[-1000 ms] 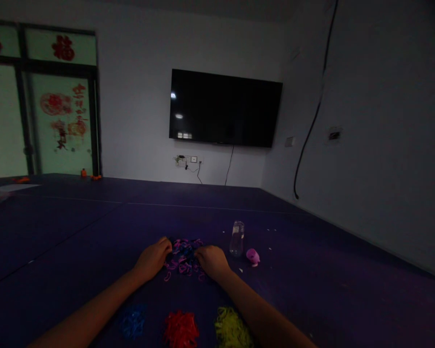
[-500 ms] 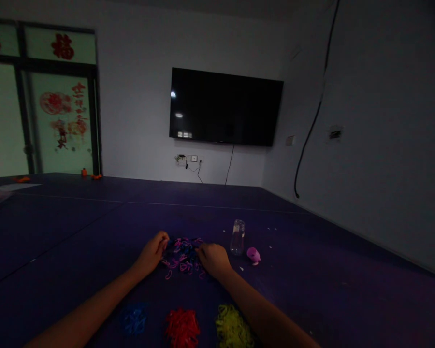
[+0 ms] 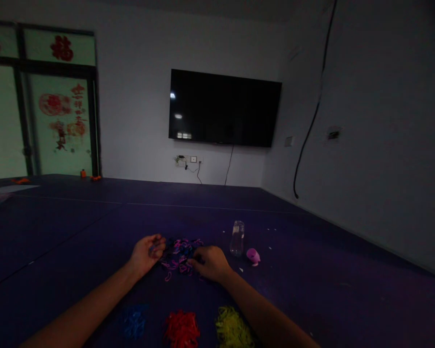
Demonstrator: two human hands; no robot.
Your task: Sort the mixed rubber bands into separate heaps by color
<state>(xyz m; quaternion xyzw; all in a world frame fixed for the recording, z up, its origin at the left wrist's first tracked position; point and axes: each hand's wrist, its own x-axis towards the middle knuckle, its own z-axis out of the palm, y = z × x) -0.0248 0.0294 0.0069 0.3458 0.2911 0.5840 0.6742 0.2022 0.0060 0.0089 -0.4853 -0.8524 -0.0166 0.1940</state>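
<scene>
A mixed pile of small pink, purple and dark blue rubber bands (image 3: 181, 249) lies on the dark purple surface between my hands. My left hand (image 3: 148, 251) is at the left of the pile, palm turned partly up and fingers curled over a bit of blue, which looks like rubber bands. At the pile's right edge, my right hand (image 3: 210, 261) points its bent thumb and fingers down into the bands; what lies between its fingertips is hidden. Nearer to me are sorted heaps of blue bands (image 3: 134, 321), red bands (image 3: 182, 328) and yellow bands (image 3: 234, 327).
Right of the pile stands a clear plastic bottle (image 3: 237, 238), with a small pink cup-like object (image 3: 253, 256) beside it. White scraps are scattered around them. Orange objects (image 3: 95, 178) and a pale sheet (image 3: 20, 188) lie far left. A television (image 3: 224, 108) hangs on the wall.
My left hand has drawn back slightly left and turned its palm up, showing blue in its fingers. My right hand has shifted slightly left, further over the mixed pile.
</scene>
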